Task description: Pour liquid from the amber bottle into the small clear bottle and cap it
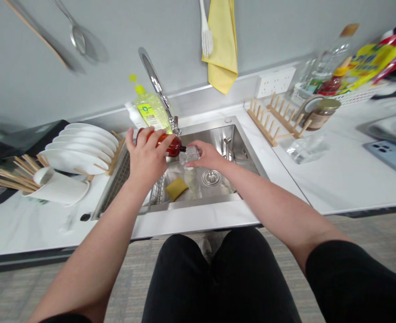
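Observation:
My left hand [146,157] is wrapped round a red-orange bottle [172,146], tipped on its side with its dark spout pointing right. My right hand [208,155] grips a small clear glass [189,155] right at the bottle's spout. Both hands hover over the steel sink [233,134]. A yellow sponge [176,188] lies on the sink floor below them, next to the drain [211,177].
A chrome tap [157,85] and a yellow dish-soap bottle [150,110] stand behind the sink. White plates [83,148] in a rack and a chopstick holder [54,186] sit left. An empty wooden rack [273,119], a clear glass [307,148], jars and a phone [391,154] lie right.

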Motion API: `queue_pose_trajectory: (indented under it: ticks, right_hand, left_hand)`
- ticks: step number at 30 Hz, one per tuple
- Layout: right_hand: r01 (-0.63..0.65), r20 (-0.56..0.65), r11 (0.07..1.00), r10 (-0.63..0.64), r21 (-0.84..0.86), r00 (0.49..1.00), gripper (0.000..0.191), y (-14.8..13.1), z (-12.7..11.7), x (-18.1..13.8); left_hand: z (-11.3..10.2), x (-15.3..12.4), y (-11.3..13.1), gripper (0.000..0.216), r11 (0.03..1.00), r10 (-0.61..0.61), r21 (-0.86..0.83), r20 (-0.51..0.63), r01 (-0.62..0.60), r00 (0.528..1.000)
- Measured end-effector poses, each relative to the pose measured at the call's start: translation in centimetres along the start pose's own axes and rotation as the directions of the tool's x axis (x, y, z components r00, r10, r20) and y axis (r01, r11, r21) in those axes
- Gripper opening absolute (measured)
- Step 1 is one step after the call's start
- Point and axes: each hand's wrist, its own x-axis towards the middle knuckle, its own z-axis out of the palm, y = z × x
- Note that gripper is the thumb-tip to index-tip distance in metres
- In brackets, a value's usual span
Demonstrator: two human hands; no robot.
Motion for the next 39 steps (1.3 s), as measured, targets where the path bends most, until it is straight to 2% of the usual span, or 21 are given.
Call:
queue_pose_trajectory:
  ticks: [4, 7, 9, 11, 13, 14, 16, 18, 21, 24, 26, 27, 32, 35, 39]
  right_hand:
    - [0.005, 0.022, 0.997, -0.007, 0.077, 1.0, 0.079, -0.7, 0.1, -0.8]
    - [-0.018, 0.038, 0.994, 0.014, 0.108, 0.999, 0.076, -1.8, 0.2, -1.8]
    - [-0.033, 0.027, 0.992, 0.03, 0.125, 0.999, 0.075, -2.6, 0.5, -2.6]
    - [-0.041, -0.009, 0.988, 0.043, 0.15, 0.999, 0.075, -3.3, 0.8, -3.4]
    - [-0.057, -0.048, 0.983, 0.066, 0.177, 0.997, 0.075, -4.2, 1.1, -4.5]
    - [-0.07, -0.069, 0.98, 0.084, 0.188, 0.994, 0.076, -4.7, 1.2, -5.1]
    - [-0.097, -0.111, 0.975, 0.121, 0.199, 0.986, 0.078, -5.8, 1.2, -6.6]
    - [-0.116, -0.15, 0.971, 0.149, 0.209, 0.977, 0.08, -7.1, 1.1, -8.5]
    - [-0.14, -0.183, 0.961, 0.187, 0.24, 0.965, 0.08, -8.9, 0.6, -11.9]
    - [-0.183, -0.199, 0.954, 0.232, 0.238, 0.952, 0.079, -10.6, 0.0, -15.7]
    - [-0.206, -0.214, 0.957, 0.249, 0.204, 0.945, 0.078, -11.7, -0.4, -18.2]
    - [-0.213, -0.226, 0.961, 0.25, 0.174, 0.942, 0.078, -12.4, -0.5, -19.4]
    - [-0.256, -0.281, 0.955, 0.289, 0.148, 0.915, 0.079, -15.8, 0.1, -23.5]
    - [-0.264, -0.294, 0.954, 0.295, 0.141, 0.909, 0.079, -17.4, 1.2, -24.5]
    - [-0.25, -0.304, 0.957, 0.285, 0.148, 0.909, 0.076, -18.3, 2.7, -25.1]
  left_hand:
    - [0.7, -2.6, 1.0, 0.074, 0.97, -0.227, -0.1, -0.035, 0.222, 0.973]
    - [0.5, -4.9, 1.7, 0.079, 0.897, -0.396, -0.24, -0.056, 0.372, 0.917]
    - [-0.2, -7.0, 2.0, 0.083, 0.794, -0.53, -0.374, -0.041, 0.479, 0.847]
    - [-1.6, -9.5, 2.1, 0.081, 0.653, -0.666, -0.477, 0.009, 0.588, 0.746]
    - [-3.4, -12.5, 1.8, 0.077, 0.518, -0.758, -0.543, 0.066, 0.66, 0.649]
    - [-4.4, -14.1, 1.5, 0.075, 0.467, -0.784, -0.569, 0.087, 0.677, 0.614]
    - [-6.6, -17.4, 0.4, 0.07, 0.406, -0.815, -0.599, 0.106, 0.69, 0.57]
    - [-8.9, -20.7, -1.3, 0.067, 0.389, -0.836, -0.585, 0.1, 0.712, 0.539]
    - [-12.0, -25.0, -4.5, 0.071, 0.385, -0.869, -0.53, 0.068, 0.756, 0.49]
    - [-14.3, -28.1, -8.3, 0.079, 0.361, -0.903, -0.455, 0.048, 0.814, 0.428]
    - [-15.2, -29.0, -11.0, 0.084, 0.345, -0.917, -0.413, 0.041, 0.843, 0.396]
    - [-15.3, -29.1, -12.3, 0.085, 0.352, -0.917, -0.399, 0.033, 0.847, 0.397]
    - [-13.7, -26.4, -18.1, 0.079, 0.45, -0.883, -0.302, -0.011, 0.84, 0.469]
    - [-11.8, -24.4, -19.8, 0.077, 0.463, -0.881, -0.201, 0.006, 0.863, 0.474]
    - [-9.8, -23.3, -20.3, 0.076, 0.424, -0.9, -0.147, 0.044, 0.894, 0.434]
